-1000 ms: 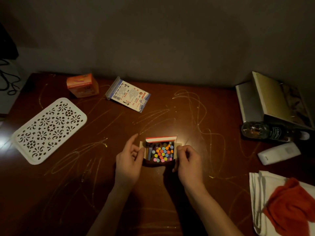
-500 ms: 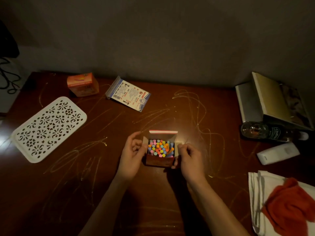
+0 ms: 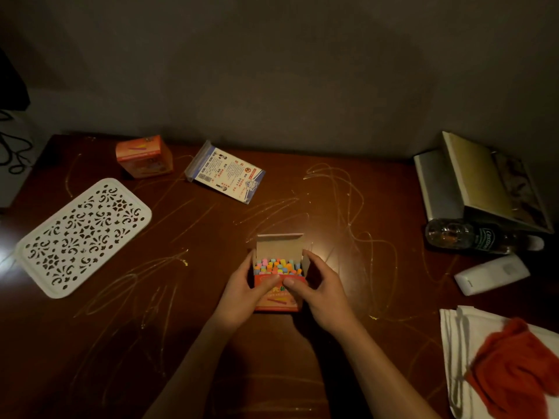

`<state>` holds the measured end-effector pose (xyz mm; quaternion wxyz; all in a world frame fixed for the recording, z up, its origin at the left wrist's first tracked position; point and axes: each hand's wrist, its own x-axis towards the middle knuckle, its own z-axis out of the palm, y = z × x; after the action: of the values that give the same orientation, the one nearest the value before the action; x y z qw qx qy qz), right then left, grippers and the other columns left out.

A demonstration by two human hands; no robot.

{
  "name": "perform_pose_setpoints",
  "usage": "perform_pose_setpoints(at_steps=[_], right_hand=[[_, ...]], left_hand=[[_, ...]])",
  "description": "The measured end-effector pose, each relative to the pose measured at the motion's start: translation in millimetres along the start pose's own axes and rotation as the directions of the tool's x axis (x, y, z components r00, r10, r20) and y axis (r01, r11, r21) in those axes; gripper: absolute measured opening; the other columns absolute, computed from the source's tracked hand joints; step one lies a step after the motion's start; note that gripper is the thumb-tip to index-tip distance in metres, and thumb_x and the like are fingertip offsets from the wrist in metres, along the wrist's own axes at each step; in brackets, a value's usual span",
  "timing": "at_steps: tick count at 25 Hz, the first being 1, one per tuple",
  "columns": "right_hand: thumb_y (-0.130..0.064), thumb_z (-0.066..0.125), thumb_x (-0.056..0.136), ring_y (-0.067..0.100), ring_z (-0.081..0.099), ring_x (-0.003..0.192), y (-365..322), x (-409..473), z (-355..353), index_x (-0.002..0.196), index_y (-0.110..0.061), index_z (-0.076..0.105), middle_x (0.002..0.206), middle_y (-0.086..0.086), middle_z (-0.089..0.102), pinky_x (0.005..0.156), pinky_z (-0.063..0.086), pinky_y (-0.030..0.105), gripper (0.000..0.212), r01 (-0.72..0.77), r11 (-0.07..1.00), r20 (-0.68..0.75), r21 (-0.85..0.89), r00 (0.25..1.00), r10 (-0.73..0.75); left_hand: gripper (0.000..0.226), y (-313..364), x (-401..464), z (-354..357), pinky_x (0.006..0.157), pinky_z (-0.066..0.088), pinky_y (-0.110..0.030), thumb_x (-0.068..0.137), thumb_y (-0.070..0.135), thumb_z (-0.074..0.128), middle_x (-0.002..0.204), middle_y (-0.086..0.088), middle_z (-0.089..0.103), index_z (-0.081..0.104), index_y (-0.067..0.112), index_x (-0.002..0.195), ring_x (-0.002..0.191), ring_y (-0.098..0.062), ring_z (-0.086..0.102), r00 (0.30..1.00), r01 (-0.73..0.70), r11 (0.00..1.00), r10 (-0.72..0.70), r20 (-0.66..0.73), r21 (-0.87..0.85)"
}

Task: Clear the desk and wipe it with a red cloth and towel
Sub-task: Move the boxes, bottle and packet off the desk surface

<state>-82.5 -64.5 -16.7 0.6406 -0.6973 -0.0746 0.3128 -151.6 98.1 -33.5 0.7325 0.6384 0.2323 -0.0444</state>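
Dim light; dark brown desk (image 3: 302,373) scored all over with pale looping chalk scrawls (image 3: 348,207)

Far left: white perforated tray (image 3: 81,237) lay flat near the desk's left edge. Behind it, toward the wall, a closed orange box (image 3: 143,156) stood on the desk; just right of that a printed plastic packet (image 3: 225,175) lay flat, tilted

Centre: open chalk box (image 3: 278,276), orange front facing the camera, lid flap raised at the back, coloured chalk ends (image 3: 276,266) showing inside. Left hand (image 3: 245,294) gripped the box's left side, thumb across the front panel. Right hand (image 3: 322,293) gripped the right side, thumb also on the front, fingers curled round the far right corner. Thumb tips nearly met at the front. Both hands were clamped on the box; could not tell whether it was lifted or resting on the desk

Right: books (image 3: 481,186) leaned at the back right corner. In front of them a dark bottle (image 3: 475,237) lay on its side, and nearer the camera a white remote (image 3: 491,275) lay flat

Near right corner: folded white towel (image 3: 456,343) at the desk's edge, with the red cloth (image 3: 514,367) bunched on top of it, well apart from both hands
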Motion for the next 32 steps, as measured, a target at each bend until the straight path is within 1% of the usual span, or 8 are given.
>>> perform_pose_setpoints(at_steps=[3,5,10,14,20,25,27,32], right_hand=[[-0.02,0.07,0.091,0.007,0.064,0.111,7.2,-1.3,8.6,0.14,-0.028,0.051,0.121,-0.011,0.067,0.09,0.056,0.03,0.053,0.003,1.0,-0.081,-0.023,0.997,-0.004],[-0.021,0.07,0.09,0.003,0.061,0.113,11.1,-4.6,12.4,0.136,-0.027,0.055,0.123,-0.013,0.064,0.094,0.055,0.033,0.049,0.002,0.999,-0.15,-0.033,0.989,-0.007],[-0.024,0.071,0.089,0.009,0.063,0.108,17.8,-2.5,12.1,0.118,-0.029,0.066,0.116,-0.01,0.065,0.09,0.056,0.038,0.029,0.034,0.995,-0.171,-0.099,0.984,-0.05],[-0.037,0.069,0.088,0.015,0.066,0.103,18.4,-1.7,19.8,0.111,-0.024,0.067,0.111,-0.004,0.068,0.084,0.057,0.033,0.026,0.053,0.998,-0.199,-0.02,0.978,-0.056],[-0.048,0.038,0.098,0.018,0.072,0.076,2.1,4.6,45.6,0.095,0.001,0.065,0.081,0.006,0.074,0.062,0.054,0.023,0.056,-0.052,0.94,-0.418,0.336,0.887,0.199],[-0.072,0.037,0.079,0.02,0.073,0.077,-1.7,11.2,45.8,0.09,-0.004,0.068,0.082,0.009,0.075,0.074,0.057,0.033,0.075,-0.151,0.938,-0.443,0.312,0.85,0.284],[-0.064,0.046,0.088,0.022,0.073,0.074,-1.8,12.6,46.5,0.079,-0.005,0.065,0.077,0.011,0.073,0.071,0.057,0.033,0.063,-0.147,0.934,-0.468,0.326,0.833,0.295],[-0.015,0.067,0.088,0.038,0.069,0.08,5.4,15.9,48.3,0.076,-0.008,0.063,0.077,0.015,0.069,0.068,0.055,0.042,0.014,-0.105,0.943,-0.553,0.317,0.787,0.274]], left_hand=[[0.072,-9.7,-4.4,11.3,0.091,0.055,-0.037,0.088,0.033,0.066,0.134,0.003,0.06,0.032,0.033,0.151,0.115,-0.015,0.064,0.993,-0.044,0.999,0.042,-0.115,-0.013],[0.069,-11.8,-8.7,16.7,0.089,0.056,-0.038,0.087,0.027,0.066,0.132,0.0,0.061,0.036,0.032,0.149,0.112,-0.017,0.066,0.982,-0.062,0.994,0.044,-0.184,-0.092],[0.04,-20.3,-6.7,14.6,0.093,0.055,-0.036,0.078,0.025,0.073,0.135,-0.001,0.06,0.067,0.03,0.118,0.118,-0.015,0.062,0.953,-0.092,0.991,0.06,-0.299,-0.096],[0.016,-14.2,-1.5,29.0,0.077,0.055,-0.025,0.087,0.021,0.068,0.12,0.008,0.066,0.071,0.013,0.1,0.106,-0.009,0.067,0.93,-0.106,0.98,0.037,-0.366,-0.168],[0.065,-10.9,4.0,36.5,0.066,0.056,-0.028,0.087,0.058,0.045,0.095,0.002,0.075,0.064,0.002,0.114,0.086,-0.017,0.073,0.863,0.014,0.94,-0.184,-0.471,-0.341],[0.075,-11.4,9.7,33.5,0.069,0.057,-0.036,0.07,0.077,0.05,0.097,-0.012,0.073,0.069,0.013,0.104,0.086,-0.025,0.073,0.826,0.081,0.933,-0.259,-0.5,-0.35],[0.063,-5.4,9.2,34.7,0.062,0.056,-0.032,0.078,0.068,0.053,0.087,-0.011,0.074,0.07,0.009,0.094,0.078,-0.023,0.073,0.831,0.046,0.945,-0.215,-0.513,-0.323],[0.011,-2.6,9.2,34.6,0.058,0.053,-0.025,0.09,0.004,0.062,0.085,-0.006,0.069,0.054,0.002,0.082,0.079,-0.025,0.066,0.841,-0.109,0.935,-0.095,-0.532,-0.338]])
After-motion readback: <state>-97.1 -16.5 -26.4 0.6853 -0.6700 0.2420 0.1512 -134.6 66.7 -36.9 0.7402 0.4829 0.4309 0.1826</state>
